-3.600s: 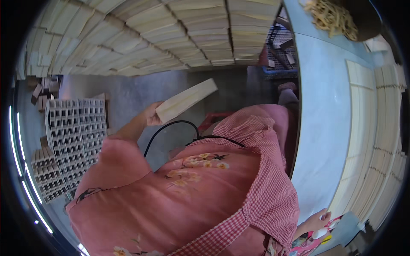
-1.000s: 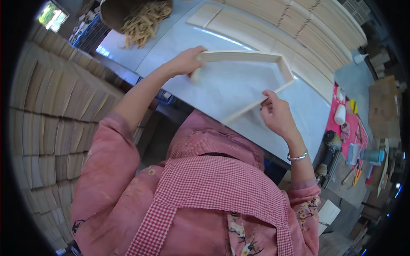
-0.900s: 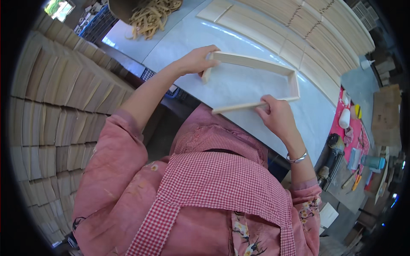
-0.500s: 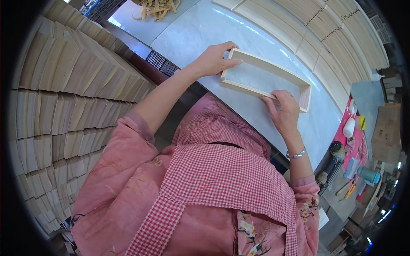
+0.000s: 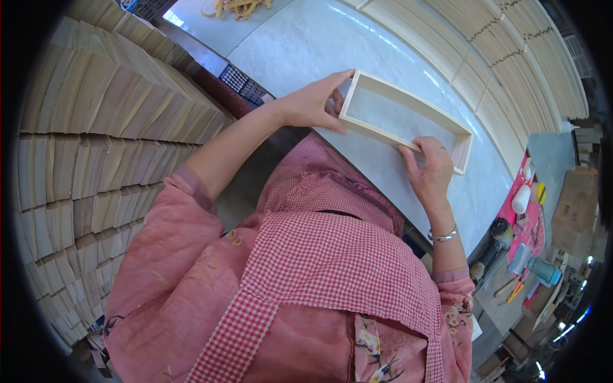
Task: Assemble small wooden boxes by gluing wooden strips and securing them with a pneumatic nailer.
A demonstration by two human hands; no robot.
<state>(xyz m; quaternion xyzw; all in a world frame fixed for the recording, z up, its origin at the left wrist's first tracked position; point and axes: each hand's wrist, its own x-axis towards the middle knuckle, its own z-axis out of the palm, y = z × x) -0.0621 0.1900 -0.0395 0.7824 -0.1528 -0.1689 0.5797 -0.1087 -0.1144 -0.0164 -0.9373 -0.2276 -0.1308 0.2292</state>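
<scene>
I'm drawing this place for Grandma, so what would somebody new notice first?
Probably the long wooden frame at the pale tabletop, between the left hand and right hand. Next, maybe the big wall of stacked wood on the left, then the curly strips at the top.

Downward head-worn fisheye view

No readable text, no legible labels, numbers or signs
</scene>
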